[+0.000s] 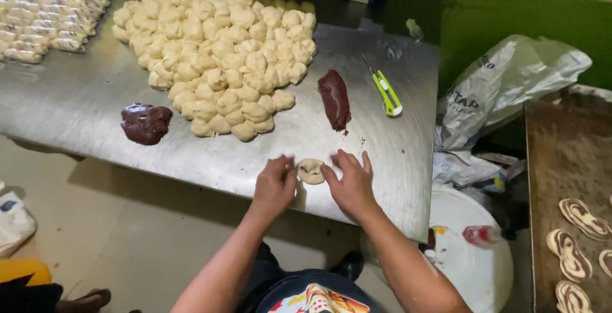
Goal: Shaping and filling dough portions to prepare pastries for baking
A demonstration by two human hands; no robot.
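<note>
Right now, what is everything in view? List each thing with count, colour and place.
metal table: one, silver, centre
dough balls: large heap, cream, table middle
shaped rolls: many, pale, far left corner
chocolate paste lumps: two, dark brown, either side of the heap
utility knife: one, green-white, table right
plastic bag: one, whitish, right
baking tray: one, brown, marbled pieces on it
bucket lid: one, white, floor
dough piece: one, cream, between the hands
left hand, right hand: both touching it

Soft, even overhead light falls on the steel table (95, 96), which shows a dull sheen without hard glare. Shadows are faint. Focus is sharp; the edges bend slightly.
</note>
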